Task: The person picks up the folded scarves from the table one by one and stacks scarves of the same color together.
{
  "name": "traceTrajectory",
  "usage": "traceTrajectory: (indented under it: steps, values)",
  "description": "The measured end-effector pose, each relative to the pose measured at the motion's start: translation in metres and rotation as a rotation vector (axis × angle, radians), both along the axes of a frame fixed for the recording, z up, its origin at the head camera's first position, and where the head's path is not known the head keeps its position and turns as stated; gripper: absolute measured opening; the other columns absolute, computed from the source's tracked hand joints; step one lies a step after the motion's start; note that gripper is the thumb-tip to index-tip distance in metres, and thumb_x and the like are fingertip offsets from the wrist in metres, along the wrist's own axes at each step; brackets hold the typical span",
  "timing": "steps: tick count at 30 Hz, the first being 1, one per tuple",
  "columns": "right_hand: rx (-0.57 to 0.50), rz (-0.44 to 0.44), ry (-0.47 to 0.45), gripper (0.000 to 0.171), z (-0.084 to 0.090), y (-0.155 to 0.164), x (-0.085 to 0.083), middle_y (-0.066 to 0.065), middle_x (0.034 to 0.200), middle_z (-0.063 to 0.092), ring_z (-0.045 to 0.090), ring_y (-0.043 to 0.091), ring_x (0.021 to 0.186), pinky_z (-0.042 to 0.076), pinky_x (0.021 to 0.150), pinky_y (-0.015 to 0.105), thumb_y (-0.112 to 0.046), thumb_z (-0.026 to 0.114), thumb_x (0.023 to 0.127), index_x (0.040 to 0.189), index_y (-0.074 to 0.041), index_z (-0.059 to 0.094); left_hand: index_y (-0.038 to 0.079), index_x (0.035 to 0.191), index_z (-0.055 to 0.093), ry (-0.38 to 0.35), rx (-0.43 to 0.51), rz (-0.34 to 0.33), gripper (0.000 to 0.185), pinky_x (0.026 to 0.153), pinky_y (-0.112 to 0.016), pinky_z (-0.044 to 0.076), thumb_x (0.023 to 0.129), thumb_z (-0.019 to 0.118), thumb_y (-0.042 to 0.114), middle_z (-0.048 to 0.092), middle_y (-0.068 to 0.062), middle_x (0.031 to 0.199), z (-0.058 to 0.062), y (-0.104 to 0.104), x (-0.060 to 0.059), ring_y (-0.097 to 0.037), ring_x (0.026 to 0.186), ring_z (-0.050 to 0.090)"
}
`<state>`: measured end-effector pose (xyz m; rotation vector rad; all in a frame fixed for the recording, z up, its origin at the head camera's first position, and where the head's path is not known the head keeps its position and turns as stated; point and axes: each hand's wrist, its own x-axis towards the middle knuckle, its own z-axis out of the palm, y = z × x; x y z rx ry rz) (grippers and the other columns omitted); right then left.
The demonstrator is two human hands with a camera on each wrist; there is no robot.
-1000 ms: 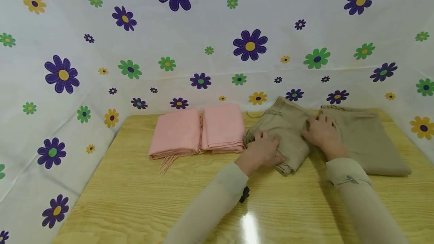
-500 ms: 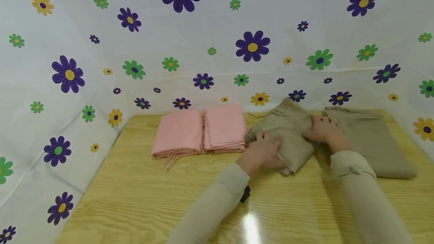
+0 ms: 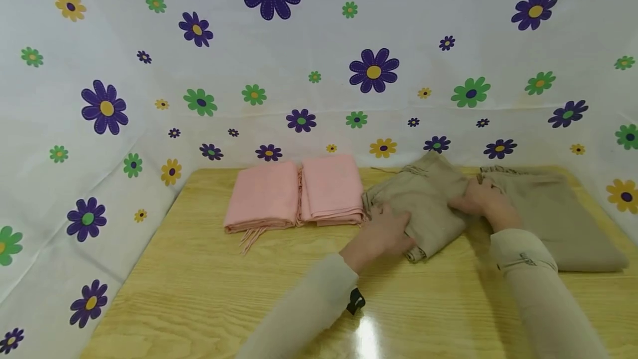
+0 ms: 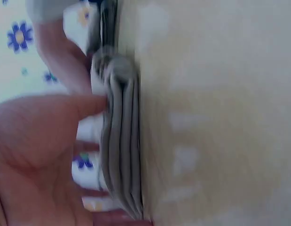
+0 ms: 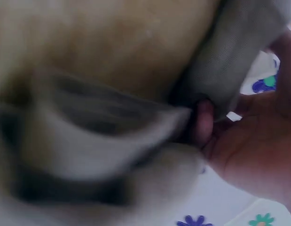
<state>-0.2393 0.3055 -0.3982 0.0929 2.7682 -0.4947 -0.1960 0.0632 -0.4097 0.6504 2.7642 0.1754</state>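
Note:
A folded khaki fringed cloth (image 3: 428,209), perhaps a shawl, lies turned at an angle on the table. My left hand (image 3: 381,234) rests on its left side with fingers spread; in the left wrist view the left thumb (image 4: 91,106) touches the cloth's layered edge (image 4: 121,136). Against the right side of the same cloth is my right hand (image 3: 483,201), thumb apart from the fingers. The right wrist view is blurred; a fingertip (image 5: 204,122) shows against the khaki fabric. A second folded khaki cloth (image 3: 553,220) lies just right of the right hand.
Two folded pink cloths (image 3: 264,193) with fringes lie side by side at the left, the nearer of them almost touching the angled khaki cloth. A white flowered sheet (image 3: 319,43) hangs behind the wood-grain table (image 3: 199,292). A black strap piece (image 3: 356,301) shows by the left sleeve.
The angled khaki cloth has shifted slightly right and turned a little under my hands. My right hand has moved slightly right and nearer. The pink cloths lie as before; the view has shifted slightly.

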Motion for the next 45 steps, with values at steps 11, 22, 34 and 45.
traceTrajectory:
  steps: [11, 22, 34, 45]
  values:
    - [-0.131, 0.02, 0.125, 0.089, -0.015, 0.022, -0.006, 0.051, 0.144, 0.014, 0.014, 0.069, 0.13, 0.02, 0.102, 0.075, -0.043, 0.051, 0.094, 0.15, 0.015, 0.014, 0.007, 0.13, 0.054, -0.025, 0.357, 0.107, 0.043, 0.108, -0.058, 0.026, 0.094, 0.058, 0.031, 0.049, -0.013, 0.139, 0.0, 0.011, -0.005, -0.035, 0.138, 0.029]
    - [-0.137, 0.02, 0.028, 0.098, 0.0, 0.022, -0.002, 0.05, 0.141, 0.025, 0.029, 0.063, 0.127, 0.029, 0.105, 0.067, -0.046, 0.057, 0.092, 0.143, 0.025, 0.013, 0.019, 0.137, 0.053, 0.033, 0.219, 0.062, 0.047, 0.109, -0.049, 0.032, 0.095, 0.065, 0.036, 0.041, -0.009, 0.149, -0.004, 0.013, -0.033, -0.035, 0.137, 0.036]
    - [-0.186, -0.025, 0.025, 0.094, -0.001, 0.014, 0.004, 0.042, 0.123, 0.046, 0.05, 0.048, 0.109, 0.042, 0.098, 0.058, -0.044, 0.07, 0.084, 0.13, 0.027, 0.029, 0.008, 0.134, 0.049, -0.064, 0.669, 0.358, 0.057, 0.072, -0.033, 0.049, 0.083, 0.075, 0.007, 0.024, -0.026, 0.149, -0.017, 0.003, -0.044, -0.033, 0.118, 0.052]
    - [-0.651, -0.217, 0.043, 0.1, -0.013, 0.025, 0.009, 0.041, 0.153, 0.004, 0.045, 0.038, 0.108, 0.049, 0.069, 0.037, -0.026, 0.058, 0.094, 0.156, -0.006, -0.018, 0.014, 0.138, 0.049, -0.128, 1.038, 0.7, 0.064, 0.064, -0.035, 0.039, 0.078, 0.068, 0.001, 0.03, -0.028, 0.137, -0.006, 0.016, -0.033, -0.031, 0.113, 0.033]
